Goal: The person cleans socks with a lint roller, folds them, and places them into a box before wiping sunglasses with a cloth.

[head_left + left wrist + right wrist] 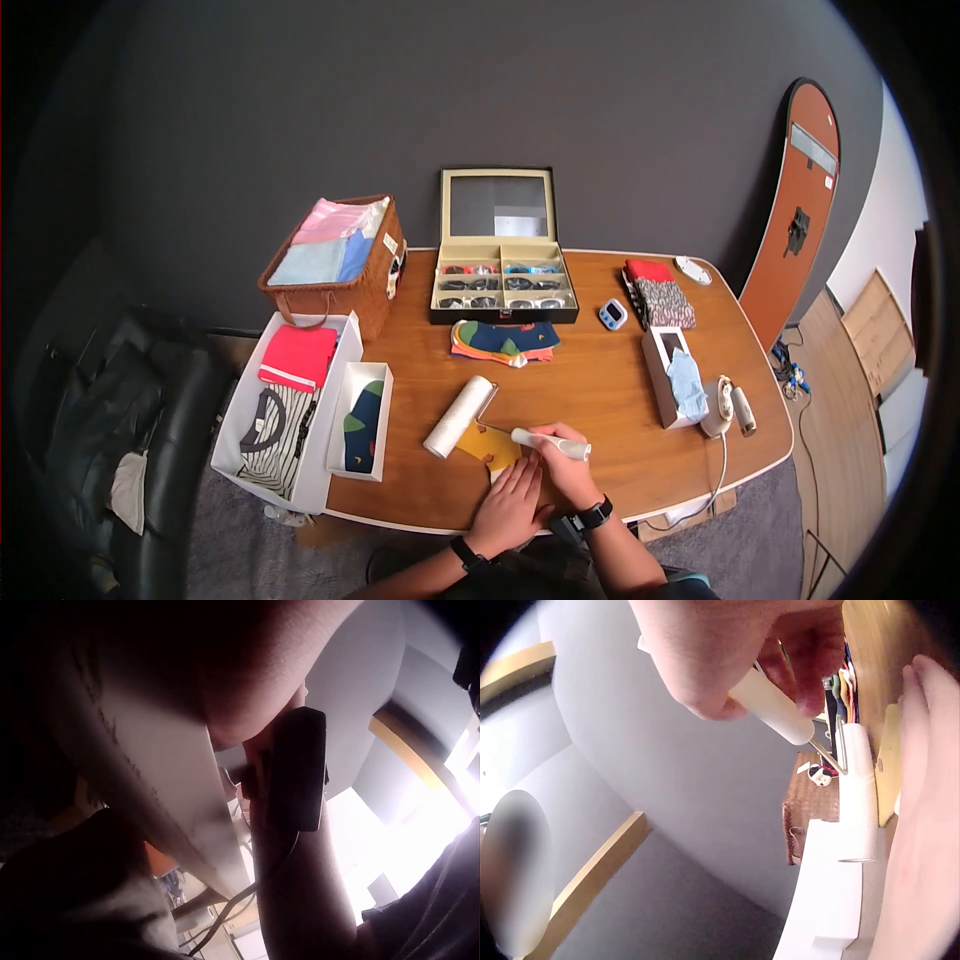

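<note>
My right hand [566,468] grips the white handle of a lint roller [459,417]. Its white cylinder lies over the left part of a yellow sock [488,447] with small dark patterns. Flat across the near end of that sock, my left hand [508,507] rests with fingers straight. In the right wrist view, thumb and fingers wrap the roller's handle [774,712], and a bent metal rod joins it to the cylinder [857,791]. The left wrist view is dark and shows mostly the tabletop's edge [172,750]; the sock is hidden there.
Left: a white box of folded clothes [345,345], a smaller box [338,440] holding a dark patterned sock, and a wicker basket [375,290]. Behind: folded socks [505,340], an open glasses case [505,316], a timer [613,314]. Right: a tissue box [660,375] and a corded white device [717,410].
</note>
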Demonstrator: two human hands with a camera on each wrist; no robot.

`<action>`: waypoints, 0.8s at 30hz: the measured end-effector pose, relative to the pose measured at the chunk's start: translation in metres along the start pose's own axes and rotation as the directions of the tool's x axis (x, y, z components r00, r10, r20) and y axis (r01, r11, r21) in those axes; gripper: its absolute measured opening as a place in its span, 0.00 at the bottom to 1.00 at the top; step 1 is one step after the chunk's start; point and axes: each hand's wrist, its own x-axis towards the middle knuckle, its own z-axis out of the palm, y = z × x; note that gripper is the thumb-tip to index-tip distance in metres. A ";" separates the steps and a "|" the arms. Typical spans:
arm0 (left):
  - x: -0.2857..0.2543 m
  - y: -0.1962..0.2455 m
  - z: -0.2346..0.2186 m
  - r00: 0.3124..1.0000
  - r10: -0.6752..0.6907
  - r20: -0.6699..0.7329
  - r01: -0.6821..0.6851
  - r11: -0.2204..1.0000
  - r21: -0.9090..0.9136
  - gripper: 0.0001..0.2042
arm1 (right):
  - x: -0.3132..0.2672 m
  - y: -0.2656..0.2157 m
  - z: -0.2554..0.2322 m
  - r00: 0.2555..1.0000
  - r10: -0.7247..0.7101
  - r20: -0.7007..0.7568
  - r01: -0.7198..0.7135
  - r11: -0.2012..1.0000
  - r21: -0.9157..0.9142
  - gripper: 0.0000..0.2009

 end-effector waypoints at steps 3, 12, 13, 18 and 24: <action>0.002 0.001 -0.003 1.000 -0.006 -0.018 0.006 1.000 -0.004 0.33 | -0.015 -0.020 -0.010 1.000 -0.016 -0.026 0.015 1.000 -0.023 0.09; 0.002 0.001 -0.003 1.000 -0.009 -0.014 0.009 1.000 0.000 0.32 | -0.010 -0.014 -0.008 0.970 -0.241 -0.044 0.218 0.929 -0.298 0.08; 0.001 0.000 -0.002 1.000 -0.012 -0.017 0.012 1.000 -0.003 0.32 | -0.008 -0.011 0.000 0.976 -0.213 -0.044 0.194 0.944 -0.266 0.08; 0.001 0.000 -0.001 1.000 -0.012 -0.019 0.012 1.000 -0.007 0.33 | -0.016 -0.007 -0.015 0.999 -0.024 -0.032 0.023 0.999 -0.038 0.11; 0.002 0.001 -0.003 1.000 -0.015 -0.023 0.015 1.000 -0.011 0.31 | -0.042 -0.055 -0.062 0.975 0.101 0.199 -0.143 0.966 0.213 0.24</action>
